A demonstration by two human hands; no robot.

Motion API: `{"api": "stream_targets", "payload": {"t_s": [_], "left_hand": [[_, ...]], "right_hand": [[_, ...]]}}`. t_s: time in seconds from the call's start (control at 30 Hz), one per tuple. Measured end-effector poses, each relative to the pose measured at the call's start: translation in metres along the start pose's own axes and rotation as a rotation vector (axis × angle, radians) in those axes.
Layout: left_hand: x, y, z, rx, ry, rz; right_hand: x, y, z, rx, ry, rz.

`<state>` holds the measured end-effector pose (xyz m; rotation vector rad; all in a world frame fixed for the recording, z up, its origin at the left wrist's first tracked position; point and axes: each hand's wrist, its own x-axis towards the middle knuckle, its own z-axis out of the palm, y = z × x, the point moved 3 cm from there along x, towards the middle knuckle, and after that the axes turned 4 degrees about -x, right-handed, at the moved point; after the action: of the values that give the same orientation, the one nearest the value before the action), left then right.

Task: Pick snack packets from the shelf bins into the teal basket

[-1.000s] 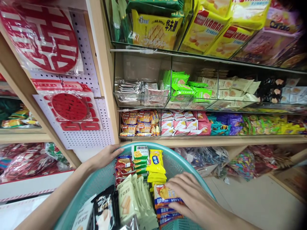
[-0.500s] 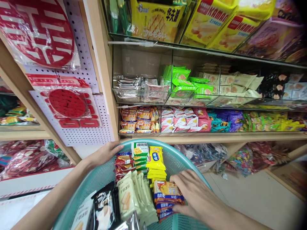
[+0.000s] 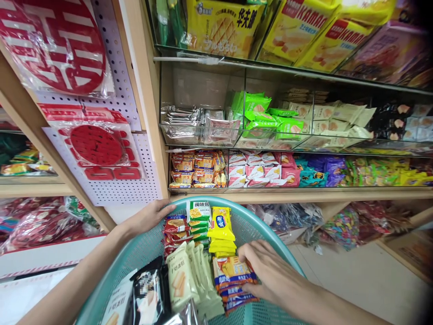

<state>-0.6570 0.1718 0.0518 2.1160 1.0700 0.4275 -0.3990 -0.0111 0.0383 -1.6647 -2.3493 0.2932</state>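
Observation:
A teal mesh basket fills the lower middle of the head view, its far rim near the shelf. My left hand is closed over the rim at the upper left. Inside, my right hand grips a stack of orange and blue snack packets, fingers at the far right corner and thumb along the side. Just behind that stack sit yellow snack packets. Green and white packets and red packets are beside them. Cream cake packets, a black packet and a silver-wrapped packet lie nearer me.
Ahead are shelves with clear dividers. Their lowest row holds orange snack packets and pink and white packets. Green packets fill part of the row above. Red paper decorations hang on a pegboard at left. Bagged goods lie below the shelves.
My right hand has shifted slightly left with the orange and blue packets, bringing them closer under the yellow ones. My left hand stays on the rim.

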Motion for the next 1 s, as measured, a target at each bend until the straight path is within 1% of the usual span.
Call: {"api": "stream_targets", "payload": {"t_s": [0.13,0.23,0.3,0.37,0.47,0.57,0.63,0.73,0.83,0.9,1.0], "left_hand": [[-0.001,-0.001,0.000,0.007,0.001,-0.007],[-0.002,-0.001,0.001,0.006,0.010,-0.003],[-0.002,-0.001,0.001,-0.006,0.013,0.000],[-0.003,0.000,0.001,-0.034,0.004,0.008],[-0.003,0.001,0.001,-0.040,0.017,0.019],[-0.004,-0.001,0.000,-0.041,0.039,0.031],[-0.005,-0.002,0.001,-0.057,0.035,0.039],[-0.005,-0.005,0.002,-0.043,0.046,0.045],[-0.005,-0.008,0.002,-0.015,0.062,0.042],[-0.005,-0.009,0.002,-0.010,0.067,0.033],[-0.005,-0.010,0.001,-0.025,0.065,0.031]], "right_hand": [[0.001,0.001,0.006,-0.010,-0.024,0.044],[0.000,-0.001,0.000,-0.051,-0.009,0.047],[0.001,-0.005,-0.011,-0.091,0.024,0.016],[0.005,-0.009,-0.029,-0.135,0.085,-0.022],[0.022,-0.012,-0.057,-0.198,0.188,-0.066],[0.056,-0.014,-0.075,-0.229,0.246,-0.139],[0.087,-0.017,-0.078,-0.242,0.279,-0.199],[0.138,-0.021,-0.072,-0.286,0.328,-0.259],[0.182,-0.026,-0.063,-0.357,0.401,-0.277],[0.205,-0.029,-0.059,-0.390,0.452,-0.262],[0.229,-0.032,-0.053,-0.410,0.502,-0.216]]}}
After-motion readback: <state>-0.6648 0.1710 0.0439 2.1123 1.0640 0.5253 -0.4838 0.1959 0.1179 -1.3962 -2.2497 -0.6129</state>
